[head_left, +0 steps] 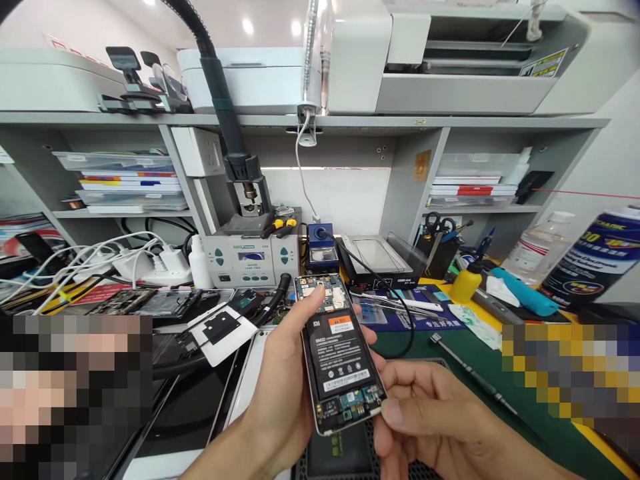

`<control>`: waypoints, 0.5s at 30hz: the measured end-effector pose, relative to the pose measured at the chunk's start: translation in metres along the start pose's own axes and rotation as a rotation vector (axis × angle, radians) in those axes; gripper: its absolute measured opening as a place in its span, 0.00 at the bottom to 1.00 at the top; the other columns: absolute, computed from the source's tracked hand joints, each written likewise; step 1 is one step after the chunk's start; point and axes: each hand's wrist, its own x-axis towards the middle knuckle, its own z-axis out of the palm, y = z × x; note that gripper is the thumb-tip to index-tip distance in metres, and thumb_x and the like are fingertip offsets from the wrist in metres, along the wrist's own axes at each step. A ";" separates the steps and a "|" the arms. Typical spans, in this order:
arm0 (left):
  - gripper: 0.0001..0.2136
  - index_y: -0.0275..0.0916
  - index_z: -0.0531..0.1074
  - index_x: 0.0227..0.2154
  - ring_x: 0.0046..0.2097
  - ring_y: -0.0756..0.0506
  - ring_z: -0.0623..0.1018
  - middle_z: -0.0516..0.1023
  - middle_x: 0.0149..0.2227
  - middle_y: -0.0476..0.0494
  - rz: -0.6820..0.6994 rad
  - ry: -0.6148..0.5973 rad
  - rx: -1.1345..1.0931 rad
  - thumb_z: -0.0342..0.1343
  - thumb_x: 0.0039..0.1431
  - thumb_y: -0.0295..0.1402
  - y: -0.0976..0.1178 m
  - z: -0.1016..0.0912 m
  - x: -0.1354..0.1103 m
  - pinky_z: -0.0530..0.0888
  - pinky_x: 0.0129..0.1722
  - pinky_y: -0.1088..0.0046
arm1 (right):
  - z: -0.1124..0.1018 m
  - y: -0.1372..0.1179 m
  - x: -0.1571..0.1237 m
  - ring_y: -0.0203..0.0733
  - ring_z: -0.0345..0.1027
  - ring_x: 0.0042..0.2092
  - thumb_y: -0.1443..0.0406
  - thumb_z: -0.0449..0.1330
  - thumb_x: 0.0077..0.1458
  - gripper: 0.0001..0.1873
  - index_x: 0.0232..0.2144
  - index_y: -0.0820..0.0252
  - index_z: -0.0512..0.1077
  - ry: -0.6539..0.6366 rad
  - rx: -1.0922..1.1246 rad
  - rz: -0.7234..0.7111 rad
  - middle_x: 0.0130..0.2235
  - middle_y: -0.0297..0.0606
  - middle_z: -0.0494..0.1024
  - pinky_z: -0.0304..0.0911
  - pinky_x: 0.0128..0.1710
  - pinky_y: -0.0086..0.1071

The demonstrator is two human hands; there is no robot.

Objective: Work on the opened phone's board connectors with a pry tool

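Note:
An opened smartphone (336, 393) with its back cover off is tilted up in front of me. Its black battery, marked BM32, fills the middle, and bare circuit boards show at the top and bottom ends. My left hand (280, 373) is wrapped round the phone from the left, thumb on the upper board and fingertips showing at the right edge. At the lower right corner, my right hand (440, 407) pinches the frame between thumb and fingers. Under the phone lies a dark panel with green print (340, 459), partly hidden.
A soldering station (240, 263) stands behind, left of a flat heating plate (377, 257). Tweezers (400, 303) and a thin metal tool (475, 377) lie to the right. Phone parts and a white card (220, 350) are on the left. A yellow bottle (465, 283) stands back right.

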 end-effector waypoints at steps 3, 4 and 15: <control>0.24 0.32 0.78 0.43 0.32 0.39 0.82 0.82 0.37 0.32 -0.005 0.019 0.008 0.56 0.60 0.51 0.000 0.000 -0.001 0.78 0.30 0.67 | 0.001 -0.002 0.001 0.39 0.76 0.28 0.63 0.68 0.55 0.12 0.35 0.68 0.74 -0.011 0.003 -0.011 0.30 0.41 0.79 0.66 0.31 0.31; 0.26 0.31 0.78 0.43 0.31 0.39 0.82 0.82 0.37 0.31 -0.009 0.021 0.011 0.56 0.59 0.53 0.000 0.000 -0.001 0.77 0.29 0.67 | 0.001 -0.002 0.001 0.39 0.76 0.28 0.63 0.68 0.55 0.12 0.35 0.69 0.74 -0.010 0.002 -0.009 0.30 0.41 0.79 0.66 0.30 0.31; 0.30 0.35 0.77 0.49 0.33 0.40 0.82 0.82 0.37 0.36 -0.015 -0.027 -0.127 0.45 0.65 0.56 0.004 0.002 -0.002 0.78 0.33 0.64 | 0.001 0.003 0.001 0.39 0.76 0.29 0.59 0.68 0.56 0.15 0.35 0.66 0.71 0.030 -0.116 -0.064 0.32 0.43 0.80 0.67 0.31 0.30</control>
